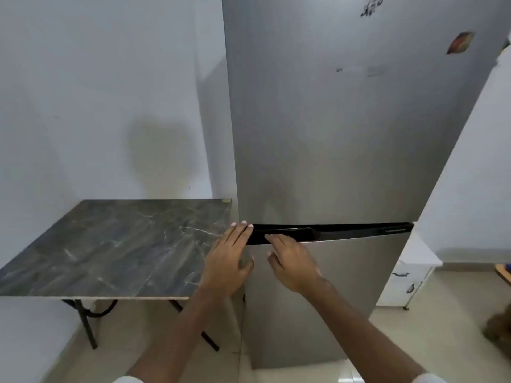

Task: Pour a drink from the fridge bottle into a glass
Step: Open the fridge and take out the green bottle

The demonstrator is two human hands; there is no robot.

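A tall silver fridge fills the middle and right, both doors closed. A black handle strip runs between the upper and lower doors. My left hand is spread flat, fingertips at the left end of that strip, by the fridge's left edge. My right hand is spread too, fingers reaching to the strip just right of the left hand. Neither hand holds anything. No bottle or glass is in view.
A dark marble-patterned table on black folding legs stands left of the fridge, against the white wall. A white cabinet with dark handles sits right of the fridge, beside a white wall. The floor is pale tile.
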